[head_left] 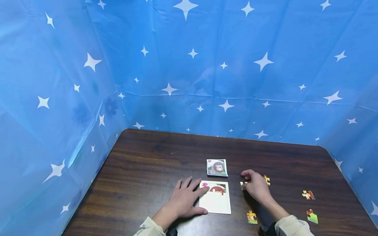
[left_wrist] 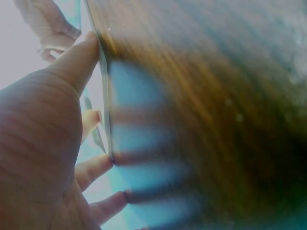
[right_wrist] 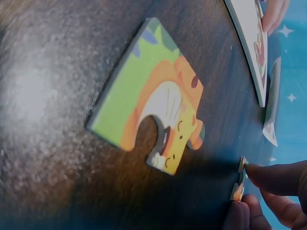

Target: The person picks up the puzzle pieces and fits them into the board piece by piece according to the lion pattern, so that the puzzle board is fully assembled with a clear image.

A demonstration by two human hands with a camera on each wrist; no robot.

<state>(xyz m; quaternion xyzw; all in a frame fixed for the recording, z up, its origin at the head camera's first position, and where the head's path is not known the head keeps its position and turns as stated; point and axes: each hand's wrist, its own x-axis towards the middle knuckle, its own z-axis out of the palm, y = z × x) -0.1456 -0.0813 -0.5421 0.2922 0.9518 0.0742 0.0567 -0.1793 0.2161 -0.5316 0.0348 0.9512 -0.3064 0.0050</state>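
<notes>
My left hand [head_left: 184, 198] lies with spread fingers over the left edge of a white puzzle board [head_left: 217, 205]. Along the board's top, fitted pieces show a pink shape and a reddish-brown mane. In the left wrist view the thumb [left_wrist: 79, 60] presses at the board's edge. To the right of the board, my right hand [head_left: 258, 186] pinches a small puzzle piece [head_left: 242, 186] between thumb and fingers, low over the table. The right wrist view has this piece [right_wrist: 238, 191] at the fingertips, partly hidden.
A lion picture card [head_left: 218, 168] lies just beyond the board. Loose puzzle pieces lie on the right: an orange and green one [head_left: 252, 217], one behind my right hand [head_left: 267, 180], a yellow and red one [head_left: 308, 195] and a green one [head_left: 312, 217]. A blue star-patterned curtain [head_left: 206, 75] surrounds the table.
</notes>
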